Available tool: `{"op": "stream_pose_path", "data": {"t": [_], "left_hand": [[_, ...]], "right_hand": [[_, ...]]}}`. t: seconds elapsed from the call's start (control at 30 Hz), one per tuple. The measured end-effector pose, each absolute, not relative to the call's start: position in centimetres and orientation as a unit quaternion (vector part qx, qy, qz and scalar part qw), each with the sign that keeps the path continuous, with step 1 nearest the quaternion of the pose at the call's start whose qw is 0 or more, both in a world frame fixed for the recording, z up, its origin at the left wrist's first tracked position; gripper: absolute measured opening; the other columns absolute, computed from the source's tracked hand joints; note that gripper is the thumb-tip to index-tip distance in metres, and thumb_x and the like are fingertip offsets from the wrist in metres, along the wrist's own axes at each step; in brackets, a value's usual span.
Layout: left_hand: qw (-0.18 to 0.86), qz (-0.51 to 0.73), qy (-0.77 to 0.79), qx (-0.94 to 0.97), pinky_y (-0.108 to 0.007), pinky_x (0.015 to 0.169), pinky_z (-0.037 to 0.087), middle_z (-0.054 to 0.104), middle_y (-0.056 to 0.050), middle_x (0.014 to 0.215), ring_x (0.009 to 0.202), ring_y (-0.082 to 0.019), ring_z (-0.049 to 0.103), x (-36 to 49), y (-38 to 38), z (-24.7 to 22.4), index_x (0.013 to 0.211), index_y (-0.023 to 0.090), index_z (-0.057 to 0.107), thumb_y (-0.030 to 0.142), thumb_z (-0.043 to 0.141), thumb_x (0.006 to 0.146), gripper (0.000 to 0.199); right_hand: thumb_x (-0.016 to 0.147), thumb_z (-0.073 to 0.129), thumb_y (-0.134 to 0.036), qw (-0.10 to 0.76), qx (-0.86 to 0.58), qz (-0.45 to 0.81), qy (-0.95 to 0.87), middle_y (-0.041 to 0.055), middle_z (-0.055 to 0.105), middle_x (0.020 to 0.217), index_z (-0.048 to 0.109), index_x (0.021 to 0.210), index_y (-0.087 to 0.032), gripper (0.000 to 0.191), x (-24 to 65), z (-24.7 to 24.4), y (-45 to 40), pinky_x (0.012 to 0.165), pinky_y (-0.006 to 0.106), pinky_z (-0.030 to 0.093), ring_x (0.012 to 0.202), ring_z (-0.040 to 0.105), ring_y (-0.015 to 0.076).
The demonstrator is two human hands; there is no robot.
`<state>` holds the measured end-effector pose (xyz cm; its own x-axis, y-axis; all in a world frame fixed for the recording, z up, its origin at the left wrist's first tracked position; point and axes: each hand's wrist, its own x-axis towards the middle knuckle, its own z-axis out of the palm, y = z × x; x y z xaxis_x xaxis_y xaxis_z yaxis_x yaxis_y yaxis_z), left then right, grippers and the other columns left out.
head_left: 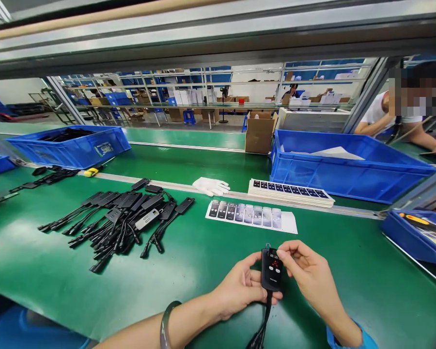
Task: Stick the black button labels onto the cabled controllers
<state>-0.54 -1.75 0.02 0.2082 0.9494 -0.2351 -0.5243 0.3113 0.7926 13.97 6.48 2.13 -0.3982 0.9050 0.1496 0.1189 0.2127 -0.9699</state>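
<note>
A black control box (271, 271) with cables trailing from its lower end is held over the green bench. My left hand (241, 286) wraps around its side and back. The thumb and forefinger of my right hand (305, 269) pinch at the upper right corner of its face, where a dark label with red and white marks lies; whether the label's edge is between the fingers is too small to see. Beyond my hands is a label sheet (288, 223), with several dark labels at its left part. To the left lies a pile of similar black boxes with cables (127, 208).
A stack of label sheets (290, 194) and a white glove (210, 186) lie farther back. Blue bins (349, 169) stand at right and left (76, 148). A small blue tray (417, 237) at right holds a yellow-handled tool (425, 224). Another person (378, 116) sits at far right.
</note>
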Motion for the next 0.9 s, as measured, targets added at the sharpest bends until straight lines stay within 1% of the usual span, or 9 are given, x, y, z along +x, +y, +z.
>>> {"op": "stream_pose_path", "data": {"t": [0.2,0.37,0.5,0.63,0.9], "left_hand": [[0.727,0.506,0.361,0.293,-0.034,0.074,0.051,0.067,-0.012,0.089,0.082,-0.025,0.067,-0.53,-1.79,0.19,0.125,0.017,0.042,0.022,0.084,0.058,0.08],[0.729,0.505,0.356,0.295,-0.033,0.074,0.051,0.067,-0.012,0.087,0.081,-0.024,0.067,-0.61,-1.85,0.32,0.124,0.017,0.043,0.022,0.083,0.059,0.077],[0.717,0.508,0.362,0.31,-0.031,0.071,0.051,0.067,-0.009,0.083,0.078,-0.022,0.067,-0.56,-1.8,0.26,0.124,0.017,0.042,0.024,0.079,0.063,0.072],[0.711,0.505,0.364,0.328,-0.029,0.071,0.05,0.067,-0.008,0.08,0.074,-0.018,0.066,-0.43,-1.78,0.1,0.126,0.016,0.039,0.02,0.074,0.065,0.071],[0.708,0.503,0.363,0.338,-0.032,0.075,0.05,0.066,-0.008,0.081,0.075,-0.018,0.065,-0.41,-1.8,0.0,0.125,0.015,0.038,0.02,0.074,0.065,0.07]], "right_hand": [[0.078,0.063,-0.041,0.379,-0.363,0.51,-0.682,0.0017,0.059,0.066,0.061,0.076,-0.017,0.024,13.84,1.87,5.94,0.045,0.02,0.043,0.054,0.052,0.0119],[0.079,0.063,-0.039,0.38,-0.361,0.509,-0.683,0.0006,0.058,0.065,0.061,0.077,-0.017,0.022,13.83,1.7,5.97,0.045,0.018,0.043,0.052,0.051,0.0107],[0.079,0.063,-0.039,0.378,-0.363,0.511,-0.681,0.0003,0.058,0.064,0.061,0.077,-0.018,0.022,13.83,1.64,5.9,0.044,0.018,0.043,0.052,0.051,0.0111],[0.079,0.063,-0.039,0.379,-0.369,0.504,-0.683,-0.0002,0.057,0.062,0.06,0.076,-0.018,0.021,13.91,1.49,5.74,0.045,0.019,0.044,0.053,0.052,0.0118],[0.08,0.061,-0.038,0.377,-0.38,0.485,-0.692,0.0004,0.058,0.063,0.061,0.077,-0.018,0.02,13.77,1.1,5.91,0.048,0.021,0.045,0.055,0.053,0.0126]]}}
